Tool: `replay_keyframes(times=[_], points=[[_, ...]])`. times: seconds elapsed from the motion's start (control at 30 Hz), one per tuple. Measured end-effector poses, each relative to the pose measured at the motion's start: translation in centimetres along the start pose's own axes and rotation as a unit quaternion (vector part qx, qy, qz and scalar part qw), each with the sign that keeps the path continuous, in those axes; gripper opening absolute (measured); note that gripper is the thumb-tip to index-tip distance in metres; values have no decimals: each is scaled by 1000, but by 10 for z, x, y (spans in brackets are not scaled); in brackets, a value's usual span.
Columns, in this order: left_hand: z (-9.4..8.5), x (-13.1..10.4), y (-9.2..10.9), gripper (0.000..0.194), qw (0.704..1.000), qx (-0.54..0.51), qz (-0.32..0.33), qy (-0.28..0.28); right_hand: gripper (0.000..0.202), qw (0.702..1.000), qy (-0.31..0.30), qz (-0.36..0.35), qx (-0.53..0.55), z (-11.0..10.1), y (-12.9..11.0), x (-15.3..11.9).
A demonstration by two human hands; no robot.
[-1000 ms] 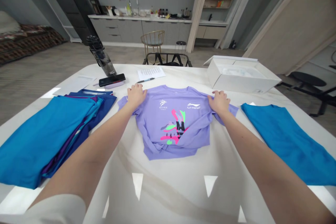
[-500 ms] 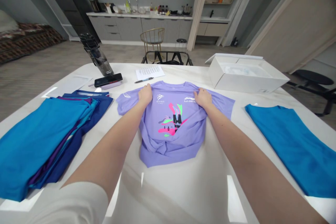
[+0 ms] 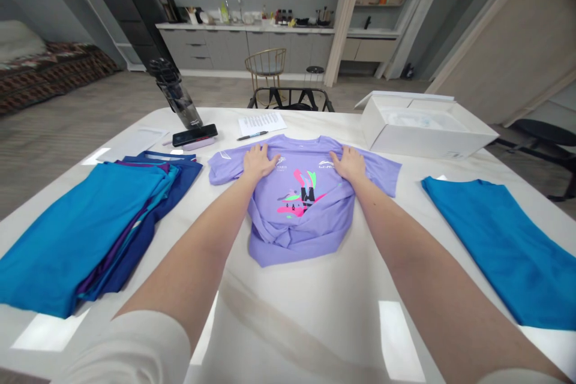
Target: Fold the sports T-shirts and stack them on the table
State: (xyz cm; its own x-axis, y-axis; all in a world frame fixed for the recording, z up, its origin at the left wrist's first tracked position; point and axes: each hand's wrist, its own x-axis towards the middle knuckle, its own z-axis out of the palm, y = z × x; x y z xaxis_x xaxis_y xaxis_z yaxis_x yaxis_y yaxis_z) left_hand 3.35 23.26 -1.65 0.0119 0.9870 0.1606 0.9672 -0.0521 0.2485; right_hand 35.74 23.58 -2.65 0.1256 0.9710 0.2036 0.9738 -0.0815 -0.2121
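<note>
A purple shirt [image 3: 310, 189] with a bright print lies front up on a white desk [image 3: 288, 312], its neckline at the far side and its lower part bunched in folds toward the wearer. The left hand [image 3: 260, 162] presses on the upper chest near the left shoulder seam, fingers spread, thumb pointing inward. The right hand [image 3: 350, 164] mirrors it at the other shoulder, also open, fingers apart and resting on the cloth. Neither hand appears closed around fabric. A pen [image 3: 252, 135] and a printed sheet [image 3: 262, 123] lie just beyond the shirt; folded clothes [image 3: 90, 216] sit left, blue cloth [image 3: 499, 246] right.
</note>
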Motion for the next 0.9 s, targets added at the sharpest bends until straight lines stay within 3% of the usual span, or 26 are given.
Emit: replay_keyframes(times=[0.1,0.17,0.23,0.37,0.43,0.53,0.7,0.8,0.9], points=[[-2,-24,-2,86,999,-8,6,-34,73,999,-35,-16,32,-9,8,-9],[-5,-40,-4,86,998,-10,24,-66,71,997,-65,-28,44,-17,11,-21],[-12,-56,-4,80,995,-16,70,-62,67,996,-59,-54,30,-27,9,-42],[-36,-101,9,47,974,-76,213,-16,49,980,-2,-199,14,-46,-17,-108],[-50,-132,21,31,957,-107,267,-24,35,963,0,-266,53,-56,-36,-147],[-66,-182,35,28,944,-110,306,-54,27,944,-31,-308,112,-67,-59,-200],[-70,-243,39,30,950,-26,305,-63,25,947,-83,-297,88,-69,-71,-253],[-64,-259,32,45,959,12,280,-44,17,962,-75,-258,53,-68,-68,-264],[-59,-267,25,28,961,35,275,-26,17,972,-71,-222,34,-71,-65,-269]])
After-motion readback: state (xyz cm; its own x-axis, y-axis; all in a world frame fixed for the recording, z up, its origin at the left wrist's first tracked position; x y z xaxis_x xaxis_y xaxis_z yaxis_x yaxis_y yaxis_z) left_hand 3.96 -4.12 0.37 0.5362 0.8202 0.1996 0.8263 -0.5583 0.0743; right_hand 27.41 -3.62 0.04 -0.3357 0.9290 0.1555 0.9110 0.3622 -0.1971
